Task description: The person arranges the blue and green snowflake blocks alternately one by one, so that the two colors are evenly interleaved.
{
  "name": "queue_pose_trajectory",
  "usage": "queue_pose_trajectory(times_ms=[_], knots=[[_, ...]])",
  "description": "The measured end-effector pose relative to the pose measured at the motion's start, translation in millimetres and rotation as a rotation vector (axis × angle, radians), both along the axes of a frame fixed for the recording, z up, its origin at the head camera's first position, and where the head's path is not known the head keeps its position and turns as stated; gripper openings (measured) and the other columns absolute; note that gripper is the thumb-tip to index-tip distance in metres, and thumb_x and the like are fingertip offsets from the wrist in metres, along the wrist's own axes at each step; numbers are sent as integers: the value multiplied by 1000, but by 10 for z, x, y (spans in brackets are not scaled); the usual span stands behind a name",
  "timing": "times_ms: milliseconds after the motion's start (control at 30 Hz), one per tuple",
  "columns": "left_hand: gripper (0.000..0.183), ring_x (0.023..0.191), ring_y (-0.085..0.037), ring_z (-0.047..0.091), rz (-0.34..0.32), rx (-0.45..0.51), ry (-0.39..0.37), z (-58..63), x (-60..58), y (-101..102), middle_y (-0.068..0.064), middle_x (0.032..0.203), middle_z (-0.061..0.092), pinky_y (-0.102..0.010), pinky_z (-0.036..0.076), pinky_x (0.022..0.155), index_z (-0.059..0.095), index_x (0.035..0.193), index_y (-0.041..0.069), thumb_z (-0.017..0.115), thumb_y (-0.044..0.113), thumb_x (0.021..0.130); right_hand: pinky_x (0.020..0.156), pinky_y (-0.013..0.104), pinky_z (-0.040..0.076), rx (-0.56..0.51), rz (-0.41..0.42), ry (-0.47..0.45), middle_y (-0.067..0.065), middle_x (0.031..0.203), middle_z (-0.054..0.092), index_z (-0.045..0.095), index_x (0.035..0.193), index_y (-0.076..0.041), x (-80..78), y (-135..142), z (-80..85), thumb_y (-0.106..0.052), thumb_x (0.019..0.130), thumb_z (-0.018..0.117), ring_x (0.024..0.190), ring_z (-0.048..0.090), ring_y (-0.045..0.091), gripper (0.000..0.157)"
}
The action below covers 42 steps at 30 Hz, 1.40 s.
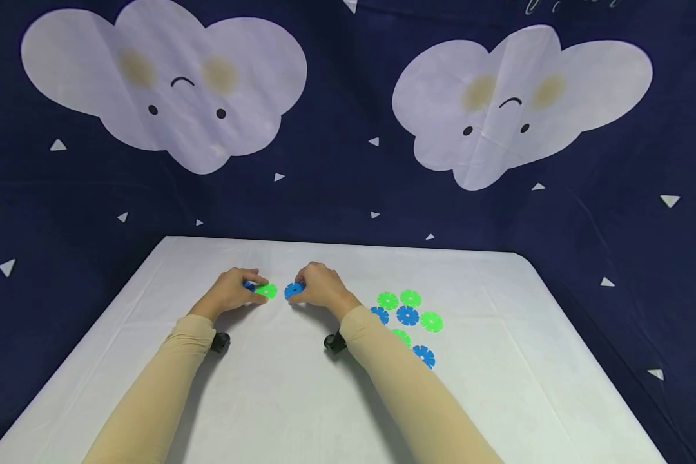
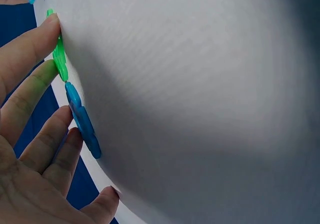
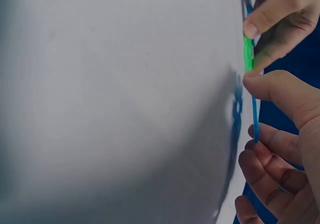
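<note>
At the far left-centre of the table, my left hand [image 1: 232,291] pinches a green notched plastic disc [image 1: 268,291] between thumb and fingers. A blue notched disc [image 2: 82,119] lines up end to end with the green one, under the left palm; other left fingertips touch it. My right hand [image 1: 323,288] pinches another blue notched disc [image 1: 292,290] by its edges, thumb nearer me. In the head view a small gap shows between this disc and the green one. The right wrist view shows the right hand's disc raised over the cloth, its shadow beneath.
Several loose green discs [image 1: 410,298] and blue discs [image 1: 408,316] lie on the white-covered table [image 1: 499,374] to the right. The right sleeve [image 1: 394,374] overlaps some of them. A dark blue cloud-print curtain [image 1: 348,193] hangs behind the table's far edge.
</note>
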<state>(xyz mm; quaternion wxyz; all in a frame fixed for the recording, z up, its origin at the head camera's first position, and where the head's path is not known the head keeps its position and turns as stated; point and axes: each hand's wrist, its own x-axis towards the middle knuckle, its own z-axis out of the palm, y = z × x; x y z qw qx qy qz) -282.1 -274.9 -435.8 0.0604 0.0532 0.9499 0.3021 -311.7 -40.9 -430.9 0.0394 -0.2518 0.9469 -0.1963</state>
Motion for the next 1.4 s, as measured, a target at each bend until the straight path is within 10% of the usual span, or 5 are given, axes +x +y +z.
queue_pose_trajectory(times_ms=[1400], knots=[[52, 155, -58, 33, -12, 11, -6, 34, 12, 23, -29, 163, 46, -73, 29, 126, 74, 135, 3, 88, 22, 88, 111, 42, 56, -15, -138, -102, 0, 132, 76, 78, 130, -13, 57, -214, -1, -33, 88, 91, 125, 68, 19, 49]])
